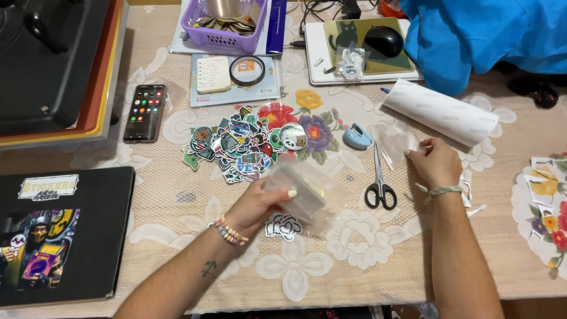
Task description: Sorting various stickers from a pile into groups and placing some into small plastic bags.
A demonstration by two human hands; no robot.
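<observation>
From where I watch, I take the scissors as landmark. Toward me from them the lace tablecloth lies bare, wide enough for a hand to pass. Left of them a clear plastic bag and my left hand block the way, with a sticker pile beyond. Just past their tips sits a blue tape dispenser; up to the right a white paper roll bars passage.

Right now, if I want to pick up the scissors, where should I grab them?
Grab the scissors by the black handle loops, coming from the near table edge. They lie flat and closed, loops toward you and the point facing away, so your fingers stay off the blades. The right hand sits just beside them.
</observation>
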